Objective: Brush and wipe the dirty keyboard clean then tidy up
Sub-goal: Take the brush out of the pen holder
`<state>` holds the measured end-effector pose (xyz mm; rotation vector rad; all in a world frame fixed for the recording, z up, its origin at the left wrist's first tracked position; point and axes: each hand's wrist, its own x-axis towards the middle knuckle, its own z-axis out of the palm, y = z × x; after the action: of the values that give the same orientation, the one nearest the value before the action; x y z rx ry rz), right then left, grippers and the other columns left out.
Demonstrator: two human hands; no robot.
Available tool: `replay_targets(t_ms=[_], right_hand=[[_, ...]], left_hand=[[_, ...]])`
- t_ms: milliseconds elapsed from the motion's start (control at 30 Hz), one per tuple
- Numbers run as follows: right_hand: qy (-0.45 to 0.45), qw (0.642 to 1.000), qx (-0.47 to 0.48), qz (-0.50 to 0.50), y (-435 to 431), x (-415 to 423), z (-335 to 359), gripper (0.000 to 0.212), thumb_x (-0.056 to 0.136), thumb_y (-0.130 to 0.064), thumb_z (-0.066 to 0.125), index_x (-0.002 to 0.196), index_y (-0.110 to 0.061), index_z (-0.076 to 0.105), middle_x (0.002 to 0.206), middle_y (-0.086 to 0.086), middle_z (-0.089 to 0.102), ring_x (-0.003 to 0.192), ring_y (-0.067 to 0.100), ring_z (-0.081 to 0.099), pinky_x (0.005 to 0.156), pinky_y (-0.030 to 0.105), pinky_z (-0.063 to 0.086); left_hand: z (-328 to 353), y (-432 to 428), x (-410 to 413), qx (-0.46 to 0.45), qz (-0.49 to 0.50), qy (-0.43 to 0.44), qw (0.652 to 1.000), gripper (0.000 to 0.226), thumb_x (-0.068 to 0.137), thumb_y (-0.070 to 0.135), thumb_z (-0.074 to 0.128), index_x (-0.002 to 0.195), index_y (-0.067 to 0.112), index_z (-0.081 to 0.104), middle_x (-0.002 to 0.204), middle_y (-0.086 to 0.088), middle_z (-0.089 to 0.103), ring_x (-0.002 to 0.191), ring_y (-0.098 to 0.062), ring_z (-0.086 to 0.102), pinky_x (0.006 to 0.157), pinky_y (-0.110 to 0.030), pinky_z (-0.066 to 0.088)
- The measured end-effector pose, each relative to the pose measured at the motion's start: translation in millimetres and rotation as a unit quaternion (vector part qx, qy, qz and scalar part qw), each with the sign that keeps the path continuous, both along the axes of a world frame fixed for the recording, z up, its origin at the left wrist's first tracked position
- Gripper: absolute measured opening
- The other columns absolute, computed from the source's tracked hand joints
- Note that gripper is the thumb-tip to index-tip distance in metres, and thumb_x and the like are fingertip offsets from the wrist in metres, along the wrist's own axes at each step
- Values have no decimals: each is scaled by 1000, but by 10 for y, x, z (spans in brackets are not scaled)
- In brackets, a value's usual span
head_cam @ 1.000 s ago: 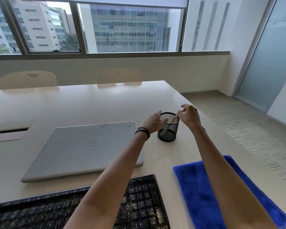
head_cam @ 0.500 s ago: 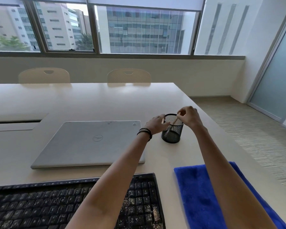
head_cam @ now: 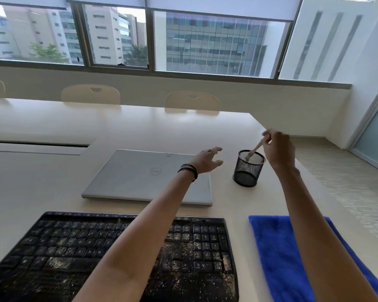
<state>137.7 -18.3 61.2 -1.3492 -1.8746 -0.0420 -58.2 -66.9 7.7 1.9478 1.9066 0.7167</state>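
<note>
The right hand (head_cam: 278, 149) is pinching the top of a slim, pale brush (head_cam: 254, 150), which is leaning with its lower end inside a round black wire-mesh cup (head_cam: 248, 171) standing on the smooth cream table (head_cam: 140, 127). The left hand (head_cam: 206, 160) is hovering with fingers spread and loose, apart from the cup, above the far corner of a closed matte silver laptop (head_cam: 140, 177). Nearer, a black keyboard (head_cam: 63, 247) is lying speckled with pale crumbs, and a fluffy blue cloth (head_cam: 275, 258) is lying flat beside it.
</note>
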Motion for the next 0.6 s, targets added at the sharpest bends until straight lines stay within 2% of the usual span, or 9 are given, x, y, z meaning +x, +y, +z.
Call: replay_targets(t_ms=[133,233,300,400,500,600], right_hand=[[70,991,109,29,-269,19,77,20,87,-2,53,104,-1,64,102,17,66,92,35,61,77,36,45],[112,983,133,66,-459,-43,120,23,84,-1,58,106,0,64,93,16,68,75,24,61,77,26,43],[133,979,126,90,-624,-146,137,21,84,-4,59,104,0,65,89,14,68,69,16,58,75,25,45],[168,975,93,117,-862,-356,139,22,85,-9,61,106,-4,65,85,9,68,68,12,61,76,29,51],[223,963,50,143,-1027,-553,106,20,84,-13,63,103,-8,67,78,3,67,65,-1,63,77,22,52],[271,944,-4,189,-1201,-819,42,13,82,-12,66,94,-9,69,70,-7,69,67,2,67,79,26,54]], left_hand=[[110,-212,-430,7,3,23,1000,51,94,27,52,140,11,37,138,-13,47,129,-27,43,106,-42,34],[130,-396,-704,21,19,5,1000,51,93,27,54,139,12,39,136,-14,49,125,-28,47,104,-45,37],[116,-544,-862,27,25,-12,999,50,93,25,54,139,12,39,134,-15,50,122,-28,50,104,-43,38],[64,-765,-1077,33,28,-15,999,47,93,22,54,137,10,42,133,-16,51,121,-28,51,103,-37,38],[-22,-959,-1306,38,52,-4,998,42,93,25,53,134,13,47,131,-12,54,121,-27,51,101,-42,40],[-127,-1191,-1588,58,83,1,995,37,93,25,53,128,15,53,127,-9,57,118,-28,53,97,-46,43]])
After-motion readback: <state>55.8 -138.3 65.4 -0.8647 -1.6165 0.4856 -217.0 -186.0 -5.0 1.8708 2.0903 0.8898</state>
